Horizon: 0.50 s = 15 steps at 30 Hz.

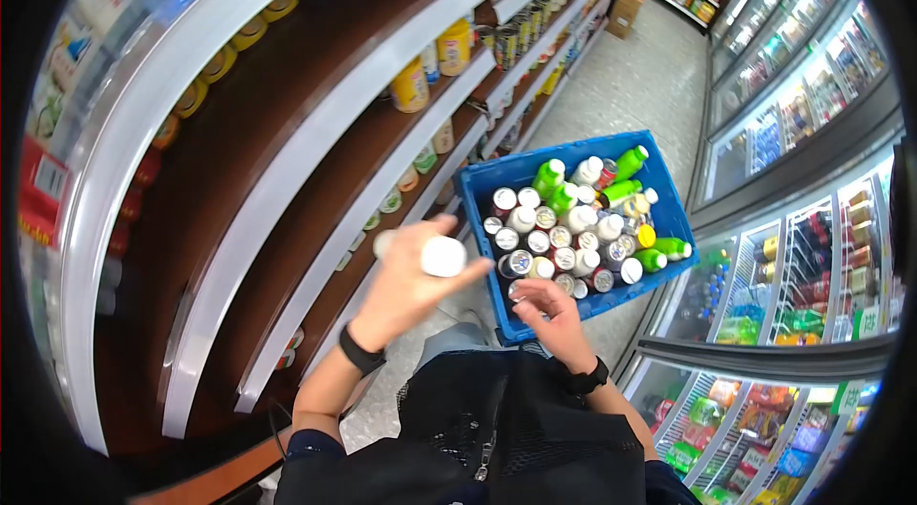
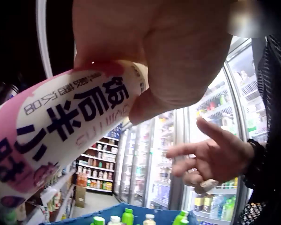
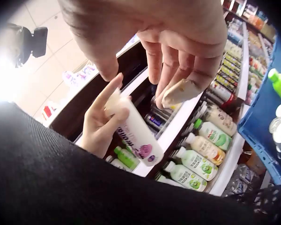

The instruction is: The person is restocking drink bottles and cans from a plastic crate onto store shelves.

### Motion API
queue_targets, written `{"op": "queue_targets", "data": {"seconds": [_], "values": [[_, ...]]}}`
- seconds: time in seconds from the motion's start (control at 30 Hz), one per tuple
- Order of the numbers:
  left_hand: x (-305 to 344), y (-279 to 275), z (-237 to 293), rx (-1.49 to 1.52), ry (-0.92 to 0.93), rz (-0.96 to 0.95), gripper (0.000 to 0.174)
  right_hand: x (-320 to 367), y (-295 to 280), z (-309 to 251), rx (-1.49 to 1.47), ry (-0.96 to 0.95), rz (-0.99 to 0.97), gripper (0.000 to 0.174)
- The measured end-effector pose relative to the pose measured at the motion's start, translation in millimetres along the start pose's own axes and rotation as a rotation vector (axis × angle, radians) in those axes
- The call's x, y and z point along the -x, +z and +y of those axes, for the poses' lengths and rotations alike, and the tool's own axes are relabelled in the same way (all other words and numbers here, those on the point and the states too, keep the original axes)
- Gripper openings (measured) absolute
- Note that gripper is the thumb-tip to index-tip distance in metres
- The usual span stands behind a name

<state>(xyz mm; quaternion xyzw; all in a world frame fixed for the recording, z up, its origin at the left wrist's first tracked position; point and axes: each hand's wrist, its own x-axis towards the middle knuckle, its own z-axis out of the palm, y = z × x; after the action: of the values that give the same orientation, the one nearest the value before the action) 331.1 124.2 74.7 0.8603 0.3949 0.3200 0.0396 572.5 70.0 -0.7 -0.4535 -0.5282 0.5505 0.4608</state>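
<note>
My left hand [image 1: 406, 285] grips a white drink bottle [image 2: 61, 126] with a pink-and-purple label and dark Chinese lettering; in the head view its white end [image 1: 444, 257] faces up at the camera. The right wrist view shows the same bottle [image 3: 139, 133] tilted, with thumb and fingers around its upper part. My right hand [image 1: 554, 314] hovers over the near edge of the blue crate [image 1: 673, 204], its fingers loosely bent and apart from the bottle. A pale wrap [image 3: 180, 93] covers one of its fingertips. Inside the crate stand many bottles, white-capped ones and green ones [image 1: 549, 178].
Curved store shelves [image 1: 315, 142] run along the left, holding yellow containers [image 1: 411, 86] and, lower down, green-labelled white bottles [image 3: 194, 161]. Glass-door coolers [image 1: 783, 285] line the right side. Cardboard boxes [image 1: 626, 8] stand farther along the aisle floor [image 1: 611, 75].
</note>
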Motion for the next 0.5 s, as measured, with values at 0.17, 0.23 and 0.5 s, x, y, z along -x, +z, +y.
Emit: {"op": "queue_targets", "data": {"seconds": [0.17,0.23,0.5], "values": [[3,48,23,0.235,0.192,-0.293,0.072,-9,9,-6,0.101,-0.104,-0.089,0.069],[12,65,27,0.347,0.163,-0.439,0.082,-1,-3,2,0.231,-0.067,-0.165,0.074],[15,89,26,0.854,0.051,-0.723,0.082,31,-12,35,0.040,0.111,0.021,0.048]]}}
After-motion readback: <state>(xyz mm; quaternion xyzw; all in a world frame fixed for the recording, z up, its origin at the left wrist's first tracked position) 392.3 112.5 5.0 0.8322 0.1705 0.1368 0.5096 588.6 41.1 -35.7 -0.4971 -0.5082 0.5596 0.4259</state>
